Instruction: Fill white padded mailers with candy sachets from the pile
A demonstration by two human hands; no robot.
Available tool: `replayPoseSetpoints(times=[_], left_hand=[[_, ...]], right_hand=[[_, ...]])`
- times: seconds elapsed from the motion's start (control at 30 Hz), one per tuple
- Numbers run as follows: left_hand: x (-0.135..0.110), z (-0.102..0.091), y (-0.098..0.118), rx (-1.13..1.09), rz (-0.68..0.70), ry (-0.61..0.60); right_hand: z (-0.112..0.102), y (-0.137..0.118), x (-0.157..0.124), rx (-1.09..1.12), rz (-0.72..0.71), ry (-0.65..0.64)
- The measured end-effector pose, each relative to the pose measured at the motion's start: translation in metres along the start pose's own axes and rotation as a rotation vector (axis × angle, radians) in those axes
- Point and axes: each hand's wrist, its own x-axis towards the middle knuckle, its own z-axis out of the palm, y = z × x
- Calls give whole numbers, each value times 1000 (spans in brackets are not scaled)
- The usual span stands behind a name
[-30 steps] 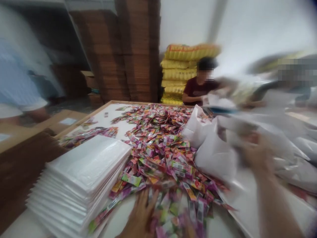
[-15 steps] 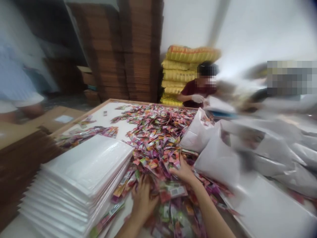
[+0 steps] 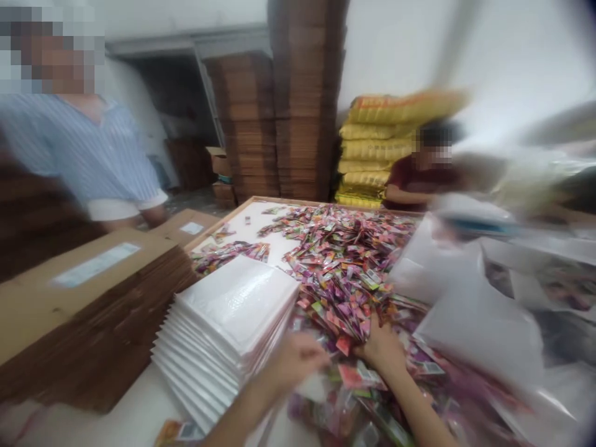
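Observation:
Small colourful snack packets [image 3: 344, 304] lie heaped on a white table. My right hand [image 3: 385, 351] rests on the near part of the heap, thumb and fingers apart, with its fingertips among the packets. My left hand [image 3: 300, 361] hovers at the heap's left edge, beside a stack of white padded mailer bags [image 3: 237, 304]. Motion smears its fingers, which look bent inward, and I cannot make out anything in them. To the right of my right hand stand white plastic bags [image 3: 484, 329], some with packets showing inside.
Flattened cardboard boxes [image 3: 107, 267] are stacked at left. A person in a striped shirt [image 3: 102, 149] stands behind them. Another person in a dark red shirt [image 3: 414, 180] is across the table, near yellow sacks [image 3: 367, 149]. Tall cardboard stacks [image 3: 302, 112] rise behind the table's wooden rim [image 3: 218, 223].
The view has swung left, bringing the striped-shirt person and cardboard boxes further into sight. My left hand has lifted off the packets toward the mailers; my right hand stays at the heap.

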Motion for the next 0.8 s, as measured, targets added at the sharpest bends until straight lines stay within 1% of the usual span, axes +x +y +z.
replayPoseSetpoints(times=[0.03,0.07,0.1,0.13,0.17,0.2,0.27,0.33,0.4,0.47,0.53,0.57,0.6,0.63,0.67,0.7,0.73,0.8], left_hand=[[4,-26,-7,46,-24,119],[8,-50,-15,162,-92,329],[12,-71,-25,307,-125,453],[16,-86,-34,363,-139,482],[19,-97,-43,409,-153,493],[21,-101,-51,437,-152,473],[22,-99,-60,458,-142,434],[21,-91,-61,470,-120,431],[20,-90,-58,461,-112,448],[21,-99,-56,433,-124,460],[19,-113,-54,398,-147,460],[17,-116,-53,384,-158,457],[14,-115,-51,376,-169,455],[10,-108,-47,369,-178,451],[6,-95,-41,357,-180,441],[0,-75,-32,344,-178,419],[-7,-49,-22,329,-173,386],[-19,12,1,314,-169,272]], right_hand=[[0,-2,-4,3,-22,21],[-1,-3,-8,7,-38,37],[-1,-4,-12,10,-49,47],[-1,-5,-16,16,-61,52],[-1,-5,-19,25,-77,53],[-1,-4,-21,38,-94,53],[-2,-2,-25,70,-122,56],[-5,1,-29,124,-129,59],[-10,7,-33,220,-118,43],[-16,16,-37,380,-127,32],[-22,30,-41,571,-176,30],[-26,38,-44,645,-206,30],[-30,47,-47,706,-233,27],[-37,57,-51,756,-247,20],[-45,67,-56,798,-251,11],[-56,77,-60,837,-247,11],[-69,86,-65,880,-240,19],[-101,102,-73,940,-222,73]])
